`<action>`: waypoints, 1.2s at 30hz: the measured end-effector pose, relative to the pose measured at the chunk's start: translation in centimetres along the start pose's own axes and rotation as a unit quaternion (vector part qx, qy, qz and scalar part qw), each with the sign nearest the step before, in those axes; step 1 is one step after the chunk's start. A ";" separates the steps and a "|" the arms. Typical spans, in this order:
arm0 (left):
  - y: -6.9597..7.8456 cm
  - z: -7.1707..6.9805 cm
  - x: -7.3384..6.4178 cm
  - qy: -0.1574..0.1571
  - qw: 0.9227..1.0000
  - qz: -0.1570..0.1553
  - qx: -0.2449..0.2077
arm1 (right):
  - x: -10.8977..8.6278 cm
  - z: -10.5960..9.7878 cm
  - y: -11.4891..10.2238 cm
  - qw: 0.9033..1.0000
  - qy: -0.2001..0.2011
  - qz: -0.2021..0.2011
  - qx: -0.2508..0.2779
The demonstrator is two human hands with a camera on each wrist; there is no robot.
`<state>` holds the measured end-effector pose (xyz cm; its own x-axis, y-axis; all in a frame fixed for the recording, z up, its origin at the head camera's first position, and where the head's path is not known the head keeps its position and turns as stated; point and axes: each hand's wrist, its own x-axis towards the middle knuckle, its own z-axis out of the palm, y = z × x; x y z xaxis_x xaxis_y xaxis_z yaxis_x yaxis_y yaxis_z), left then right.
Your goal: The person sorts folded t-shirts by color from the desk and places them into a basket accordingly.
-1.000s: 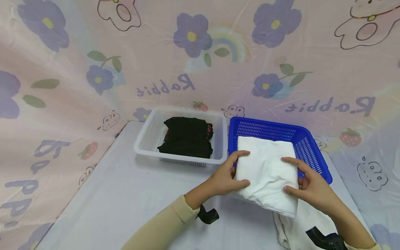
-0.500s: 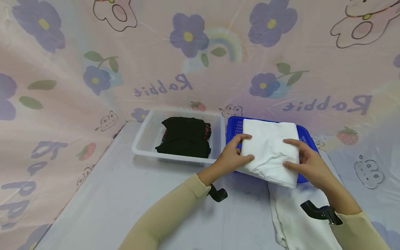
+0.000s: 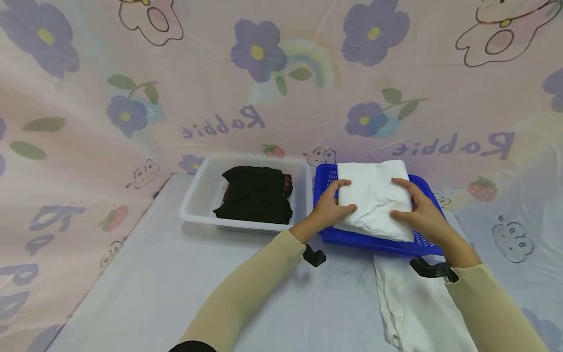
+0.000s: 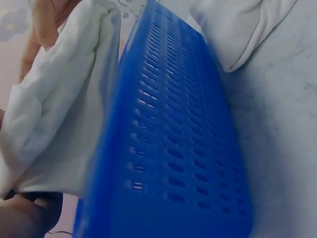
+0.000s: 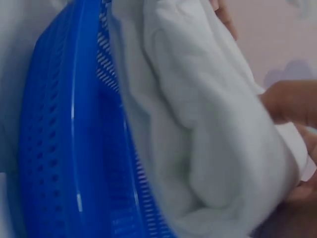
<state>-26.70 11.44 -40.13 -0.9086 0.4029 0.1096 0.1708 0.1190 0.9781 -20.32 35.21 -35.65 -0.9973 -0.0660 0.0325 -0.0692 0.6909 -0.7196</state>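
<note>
A folded white cloth (image 3: pixel 374 198), thick with several layers, is held between both hands over the blue basket (image 3: pixel 365 240). My left hand (image 3: pixel 330 208) grips its left edge, thumb on top and other fingers partly hidden beneath. On the opposite edge my right hand (image 3: pixel 420 210) grips it the same way. In the left wrist view the cloth (image 4: pixel 64 99) shows its folded side at the basket's rim (image 4: pixel 106 144). The right wrist view shows the cloth's layers (image 5: pixel 198 114) leaning over the basket's perforated inside (image 5: pixel 114 163).
Left of the blue basket stands a white basket (image 3: pixel 186 212) with folded black clothing (image 3: pixel 255 195) in it. Another white cloth (image 3: pixel 418 303) lies on the table (image 3: pixel 145 278) at the front right. A printed curtain (image 3: pixel 299 112) hangs right behind the baskets.
Both hands have carried the folded white cloth forward, from the blue basket's front edge to over its middle. The other white cloth on the table shows more fully now.
</note>
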 end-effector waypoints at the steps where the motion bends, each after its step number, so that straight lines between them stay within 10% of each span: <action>1: -0.3 0.1 0.3 0.006 1.000 -0.001 -0.001 | 0.3 0.1 0.3 1.000 0.005 -0.003 0.008; 21: -2.7 3.0 3.5 0.062 0.992 -0.106 0.030 | 3.9 3.2 6.6 0.997 0.062 0.033 0.027; 36: -3.0 3.9 3.9 0.088 0.978 -0.179 0.056 | 4.6 4.1 8.5 0.997 0.008 0.076 0.030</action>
<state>-29.31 16.20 -43.31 -0.9676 0.1555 -0.1987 -0.1396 0.3263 0.9349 -25.37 37.87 -44.44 -0.9965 0.0475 -0.0688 0.0831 0.6475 -0.7576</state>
